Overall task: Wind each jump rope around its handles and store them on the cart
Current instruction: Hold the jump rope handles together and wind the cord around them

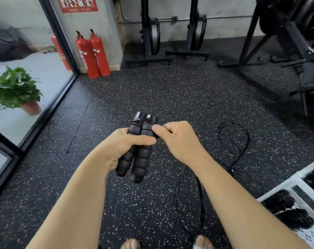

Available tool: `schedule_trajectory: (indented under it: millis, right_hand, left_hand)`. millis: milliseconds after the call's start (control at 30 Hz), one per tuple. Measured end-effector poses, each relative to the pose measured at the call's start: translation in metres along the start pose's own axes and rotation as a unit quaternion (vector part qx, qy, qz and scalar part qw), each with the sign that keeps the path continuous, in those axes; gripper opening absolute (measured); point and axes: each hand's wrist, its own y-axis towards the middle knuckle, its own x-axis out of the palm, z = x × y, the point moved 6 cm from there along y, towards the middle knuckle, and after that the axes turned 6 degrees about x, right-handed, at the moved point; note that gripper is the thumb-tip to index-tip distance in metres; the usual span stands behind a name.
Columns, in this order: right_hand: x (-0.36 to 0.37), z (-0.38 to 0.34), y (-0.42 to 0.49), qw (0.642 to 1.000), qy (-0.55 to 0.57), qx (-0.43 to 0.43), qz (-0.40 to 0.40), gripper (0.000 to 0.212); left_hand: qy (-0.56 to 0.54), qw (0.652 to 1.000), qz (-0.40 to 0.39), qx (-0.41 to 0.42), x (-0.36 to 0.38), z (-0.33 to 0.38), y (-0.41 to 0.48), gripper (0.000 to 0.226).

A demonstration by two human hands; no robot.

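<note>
Handles (pixel 140 146), paired lengthwise, point up-frame at centre, gripped by the left hand (pixel 124 150); right hand (pixel 177 139) pinches rope (pixel 233 141) trailing on floor lower right, beside cart (pixel 285 184).

Two bare hands are seen: a left hand (pixel 124 146) and a right hand (pixel 177 139). Two black ribbed foam handles (pixel 142 159) are counted, with one thin black cord (pixel 242 141). Three red cylindrical fire extinguishers (pixel 87 56) and one green leafy potted plant (pixel 14 87) are shown.
</note>
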Motion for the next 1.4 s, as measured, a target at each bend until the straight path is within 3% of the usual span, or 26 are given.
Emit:
schedule_trajectory:
  millis: [200, 267, 367, 500, 633, 800, 900, 1100, 1233, 1400]
  right_hand:
    - [-0.002, 0.001, -0.003, 0.999, -0.029, 0.017, 0.021, 0.054]
    - [-0.001, 0.004, -0.005, 0.992, -0.120, 0.030, 0.012, 0.049]
    - [0.001, 0.003, -0.012, 0.951, -0.307, 0.039, 0.011, 0.034]
    - [-0.003, -0.011, -0.024, 0.905, -0.423, 0.023, 0.019, 0.028]
    - [-0.004, -0.030, -0.035, 0.885, -0.466, 0.000, 0.011, 0.033]
    - [-0.010, -0.058, -0.044, 0.879, -0.471, -0.067, 0.030, 0.048]
    - [-0.021, -0.066, -0.041, 0.876, -0.470, -0.096, 0.060, 0.052]
    - [-0.030, -0.051, -0.024, 0.890, -0.435, -0.125, 0.048, 0.057]
    - [-0.031, -0.039, -0.018, 0.918, -0.376, -0.120, 0.031, 0.059]
    - [-0.033, -0.022, -0.009, 0.973, -0.215, -0.079, -0.014, 0.063]
  left_hand:
    - [-0.010, 1.000, 0.027, 0.004, 0.004, -0.004, 0.002, 0.012]
    - [0.029, 0.998, 0.060, 0.022, 0.003, -0.003, 0.005, 0.013]
    - [0.115, 0.985, 0.118, 0.042, 0.001, -0.005, 0.011, 0.020]
    - [0.247, 0.953, 0.166, 0.058, -0.004, -0.003, 0.011, 0.037]
    - [0.420, 0.886, 0.189, 0.052, -0.009, 0.008, 0.000, 0.024]
    - [0.589, 0.786, 0.170, 0.074, 0.003, 0.019, -0.014, 0.026]
    - [0.664, 0.731, 0.111, 0.111, 0.024, 0.019, -0.019, 0.004]
    - [0.759, 0.626, -0.019, 0.177, 0.059, 0.007, -0.027, 0.023]
    - [0.766, 0.610, -0.056, 0.194, 0.063, 0.012, -0.031, 0.021]
    - [0.712, 0.651, -0.097, 0.245, 0.067, 0.020, -0.040, 0.017]
